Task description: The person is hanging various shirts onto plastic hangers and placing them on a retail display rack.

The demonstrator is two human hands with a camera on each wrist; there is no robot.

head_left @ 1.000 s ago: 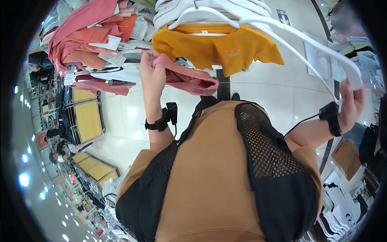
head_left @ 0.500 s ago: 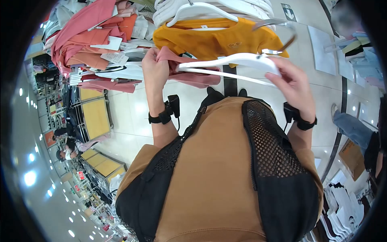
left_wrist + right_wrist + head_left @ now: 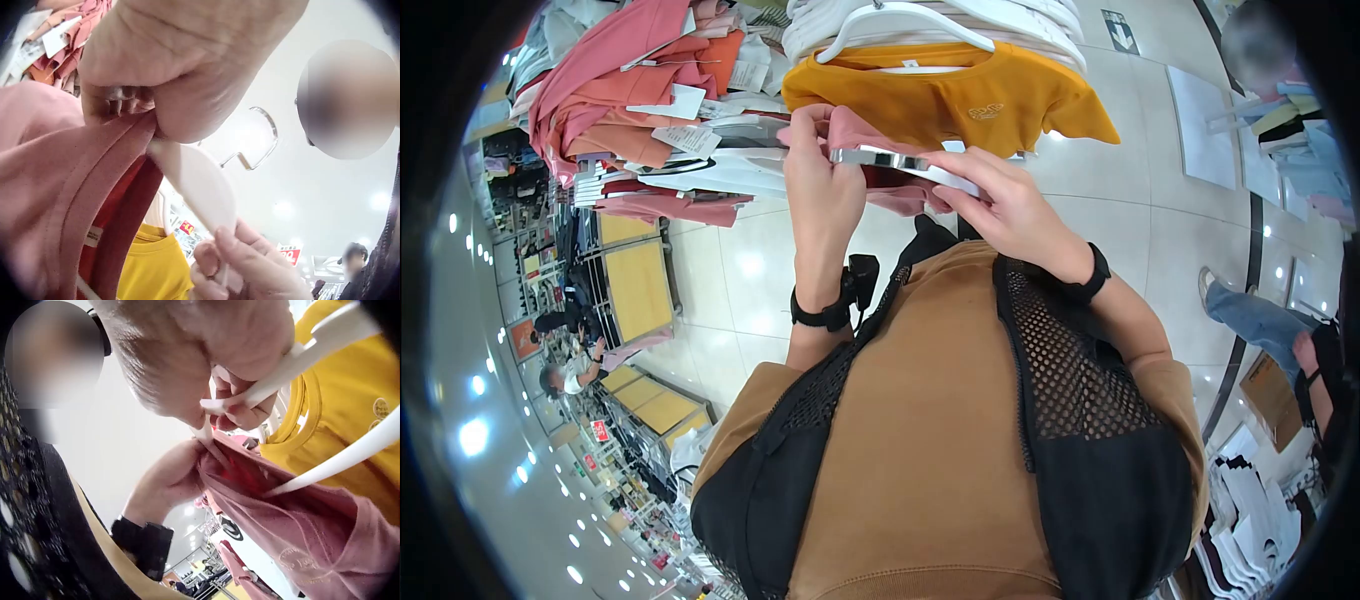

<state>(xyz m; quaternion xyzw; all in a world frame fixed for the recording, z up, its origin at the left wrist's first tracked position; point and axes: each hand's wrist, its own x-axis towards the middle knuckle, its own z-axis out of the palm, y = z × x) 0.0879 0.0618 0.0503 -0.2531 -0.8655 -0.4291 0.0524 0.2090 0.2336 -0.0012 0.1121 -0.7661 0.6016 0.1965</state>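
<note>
My left hand [image 3: 825, 185] pinches a dusty-pink shirt [image 3: 56, 162] by its neckline, so the neck opening gapes. My right hand [image 3: 1015, 210] grips a white hanger [image 3: 203, 184] with a metal hook [image 3: 870, 158]. In the right wrist view one end of the hanger reaches into the shirt's neck, and its lower bar also runs into the opening. That inserted end is hidden by cloth. Behind both hands hangs a mustard-yellow shirt [image 3: 1000, 100] on another white hanger. A small printed emblem [image 3: 300, 559] shows on the pink shirt's front.
A rack packed with pink and coral clothes [image 3: 590, 100] with paper tags stands at the left. Several white hangers [image 3: 1040, 25] are bunched behind the yellow shirt. Pale floor tiles [image 3: 1100, 210] lie below, and a person's leg in jeans [image 3: 1260, 315] is at the right.
My right hand has swung the hanger from far right inward to the pink shirt, and its end has entered the neck. My left hand has moved slightly right, still holding the neckline.
</note>
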